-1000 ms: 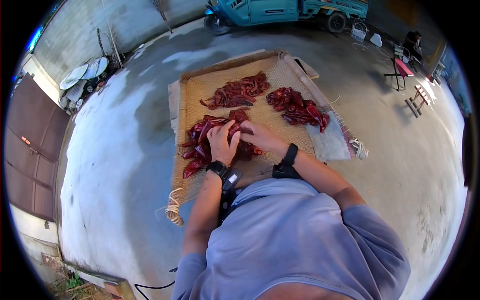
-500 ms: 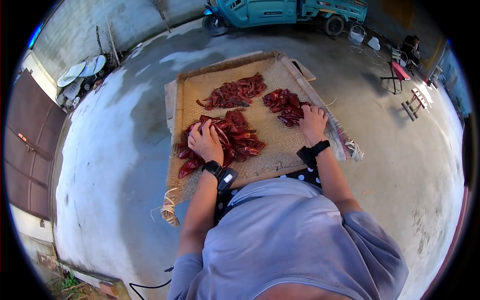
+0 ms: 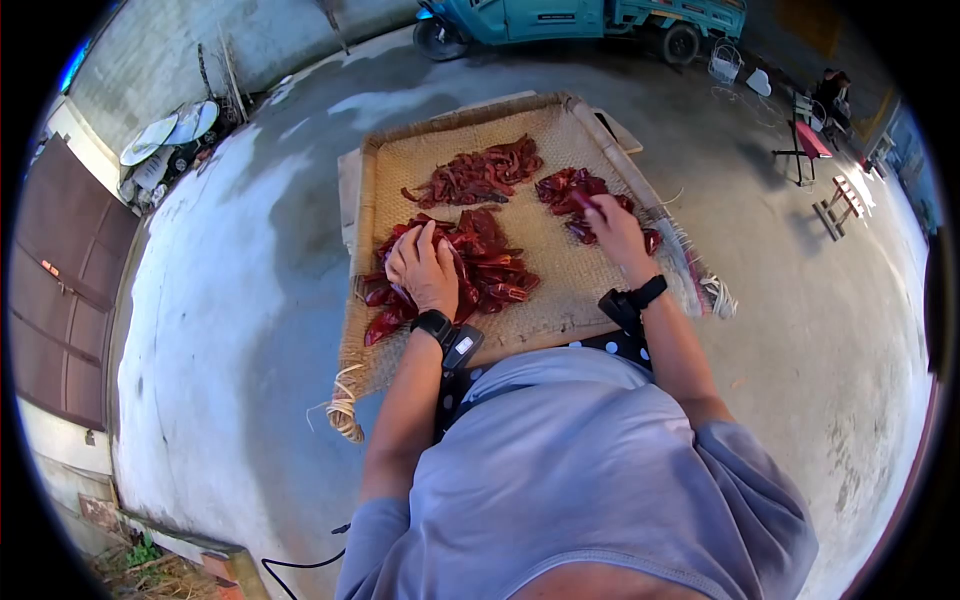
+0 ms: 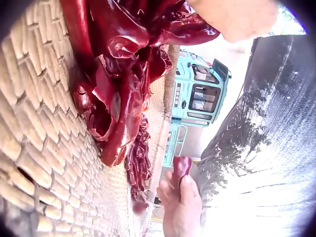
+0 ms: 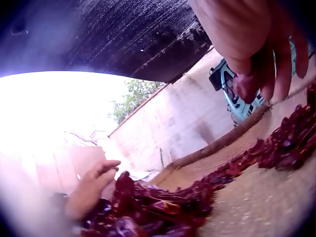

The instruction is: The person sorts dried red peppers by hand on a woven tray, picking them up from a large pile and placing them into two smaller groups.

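Note:
Dried red chili peppers lie in three piles on a woven bamboo tray (image 3: pixel 560 300). My left hand (image 3: pixel 425 268) rests on the large near-left pile (image 3: pixel 495 268), its fingers spread over the glossy peppers. Over the smaller right pile (image 3: pixel 565 187), my right hand (image 3: pixel 620 238) pinches a single chili pepper (image 4: pixel 181 167) between thumb and fingers. The left wrist view shows that pepper raised above the tray's surface. Thinner, more shrivelled peppers make up the back pile (image 3: pixel 480 172).
A raised rim (image 3: pixel 470 120) edges the tray, with bound corner ties (image 3: pixel 345 415) at the near left. Beyond stands a teal three-wheeled truck (image 3: pixel 540 25). Small stools (image 3: pixel 840 205) and a seated person (image 3: pixel 830 95) are at the far right.
My right hand left the near-left pile, reached over to the right pile, and now lifts slightly with a chili pepper in it. My left hand has stayed on its pile.

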### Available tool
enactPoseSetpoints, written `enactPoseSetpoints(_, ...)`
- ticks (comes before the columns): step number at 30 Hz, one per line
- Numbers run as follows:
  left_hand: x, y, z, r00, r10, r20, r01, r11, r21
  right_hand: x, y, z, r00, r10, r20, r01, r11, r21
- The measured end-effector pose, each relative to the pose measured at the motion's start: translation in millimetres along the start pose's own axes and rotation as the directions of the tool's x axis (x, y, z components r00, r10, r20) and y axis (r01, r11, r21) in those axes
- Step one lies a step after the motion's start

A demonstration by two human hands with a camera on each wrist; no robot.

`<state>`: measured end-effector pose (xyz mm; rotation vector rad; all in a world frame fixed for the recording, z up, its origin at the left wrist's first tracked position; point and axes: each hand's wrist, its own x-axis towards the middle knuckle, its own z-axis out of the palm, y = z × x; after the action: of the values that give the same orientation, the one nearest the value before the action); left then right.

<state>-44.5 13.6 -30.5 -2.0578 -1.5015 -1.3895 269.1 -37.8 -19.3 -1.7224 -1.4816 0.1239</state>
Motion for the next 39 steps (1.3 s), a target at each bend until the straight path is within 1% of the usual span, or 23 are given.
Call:
enactPoseSetpoints(1, -0.3, 0.9, -0.2, 0.999, 0.026, 0.03, -0.025, 0.999, -0.037, -2.3, -15.5, 7.9, 0.994, -0.047, 0.096, 0.029, 0.981, 0.189)
enactPoseSetpoints(2, -0.3, 1.2, -0.7, 0.997, 0.054, 0.059, -0.049, 0.996, -0.073, -6.3, -33.2, 17.3, 0.987, -0.117, 0.114, 0.088, 0.969, 0.232)
enactPoseSetpoints(4, 0.0, 2.3, -1.7, 0.988, 0.129, 0.088, -0.118, 0.986, -0.115, -11.5, -62.7, 32.0, 0.94, -0.182, 0.287, 0.114, 0.965, 0.236)
enactPoseSetpoints(7, 1.8, 3.5, -6.4, 0.955, 0.2, 0.22, -0.166, 0.973, -0.161, -17.0, -94.1, 58.2, 0.889, -0.199, 0.414, 0.013, 0.912, 0.411)
enactPoseSetpoints(8, 2.9, 4.8, -8.3, 0.952, 0.227, 0.204, -0.19, 0.965, -0.183, -18.3, -103.6, 64.0, 0.871, -0.184, 0.455, -0.074, 0.867, 0.493)
enactPoseSetpoints(10, 1.8, 0.7, -5.4, 0.958, 0.209, 0.197, -0.181, 0.972, -0.151, -21.0, -118.3, 70.6, 0.824, -0.172, 0.539, -0.253, 0.74, 0.623)
enactPoseSetpoints(13, -0.8, -1.0, 0.0, 0.976, 0.165, 0.139, -0.144, 0.978, -0.15, -19.3, -116.8, 80.4, 0.796, -0.189, 0.575, -0.311, 0.687, 0.656)
enactPoseSetpoints(14, -1.7, -1.4, 0.7, 0.982, 0.145, 0.121, -0.126, 0.979, -0.159, -20.2, -115.8, 83.6, 0.79, -0.182, 0.586, -0.323, 0.688, 0.65)
enactPoseSetpoints(15, -2.2, -1.8, 1.4, 0.987, 0.125, 0.103, -0.107, 0.98, -0.167, -21.1, -115.1, 83.7, 0.779, -0.186, 0.599, -0.309, 0.717, 0.625)
enactPoseSetpoints(17, -2.7, -2.9, 3.1, 0.985, 0.096, 0.142, -0.078, 0.989, -0.126, -21.7, -111.7, 81.8, 0.755, -0.195, 0.627, -0.276, 0.772, 0.573)
enactPoseSetpoints(18, -2.4, -3.5, 3.3, 0.984, 0.081, 0.161, -0.064, 0.992, -0.104, -19.9, -104.5, 83.5, 0.813, -0.209, 0.543, -0.148, 0.829, 0.54)
enactPoseSetpoints(20, -3.3, -1.8, 2.7, 0.982, 0.124, 0.142, -0.118, 0.992, -0.051, -12.5, -79.7, 88.7, 0.893, -0.269, 0.362, 0.102, 0.902, 0.419)
enactPoseSetpoints(21, -4.0, -1.2, 2.3, 0.98, 0.145, 0.136, -0.143, 0.989, -0.024, -4.0, -68.1, 87.6, 0.906, -0.262, 0.334, 0.183, 0.951, 0.248)
enactPoseSetpoints(22, -4.4, -6.3, 6.0, 0.953, 0.148, 0.265, -0.136, 0.989, -0.066, 8.5, -57.0, 84.0, 0.916, -0.26, 0.305, 0.252, 0.966, 0.065)
enactPoseSetpoints(23, -7.7, -8.3, 9.8, 0.947, 0.147, 0.285, -0.136, 0.989, -0.059, 19.2, -46.1, 81.0, 0.925, -0.263, 0.275, 0.305, 0.945, -0.122)
enactPoseSetpoints(25, -8.6, -3.8, 7.6, 0.934, 0.142, 0.328, -0.135, 0.99, -0.045, 31.6, -40.0, 66.6, 0.964, -0.076, 0.256, 0.144, 0.955, -0.259)
enactPoseSetpoints(26, -8.2, -5.0, 6.4, 0.924, 0.131, 0.359, -0.122, 0.991, -0.049, 42.7, -28.5, 65.7, 0.958, -0.036, 0.284, 0.137, 0.929, -0.343)
enactPoseSetpoints(27, -7.4, -4.1, 5.6, 0.926, 0.131, 0.354, -0.121, 0.991, -0.05, 54.8, -16.8, 65.3, 0.95, 0.007, 0.311, 0.132, 0.896, -0.423)
enactPoseSetpoints(29, -8.3, -3.2, 3.2, 0.924, 0.13, 0.359, -0.119, 0.992, -0.052, 67.2, -2.3, 60.1, 0.951, -0.042, 0.307, 0.196, 0.85, -0.49)
enactPoseSetpoints(31, -9.2, -4.4, 4.2, 0.917, 0.119, 0.382, -0.109, 0.993, -0.048, 75.3, 6.0, 56.9, 0.949, -0.046, 0.313, 0.226, 0.789, -0.571)
enactPoseSetpoints(34, -10.5, -3.4, 4.3, 0.91, 0.096, 0.404, -0.083, 0.995, -0.049, 89.0, 21.9, 60.8, 0.938, 0.012, 0.347, 0.215, 0.765, -0.608)
enactPoseSetpoints(36, -8.8, -4.3, 5.7, 0.912, 0.095, 0.399, -0.081, 0.995, -0.05, 101.3, 28.5, 64.6, 0.935, 0.031, 0.353, 0.215, 0.741, -0.636)
enactPoseSetpoints(39, -6.5, -2.4, 2.9, 0.912, 0.097, 0.398, -0.073, 0.995, -0.074, 113.5, 34.0, 71.5, 0.924, 0.055, 0.379, 0.218, 0.738, -0.639)
